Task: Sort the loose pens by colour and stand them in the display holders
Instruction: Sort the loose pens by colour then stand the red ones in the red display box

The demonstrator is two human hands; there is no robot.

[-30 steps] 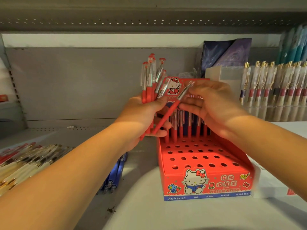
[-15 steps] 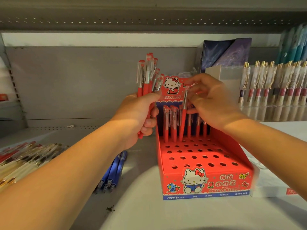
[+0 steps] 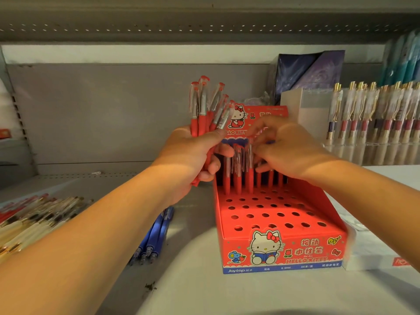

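My left hand (image 3: 193,160) grips a fan of red pens (image 3: 202,114) just left of the red holder (image 3: 284,246), level with its back panel. My right hand (image 3: 291,151) is curled over the standing pens (image 3: 237,178) in the holder's back row, but it is blurred and I cannot tell if it pinches one. I judge two risks: its fingers could knock those pens askew, and the loose fan could slip down onto the blue pens (image 3: 156,233) left of the holder.

Red pens (image 3: 237,178) stand upright in red holder (image 3: 318,244).
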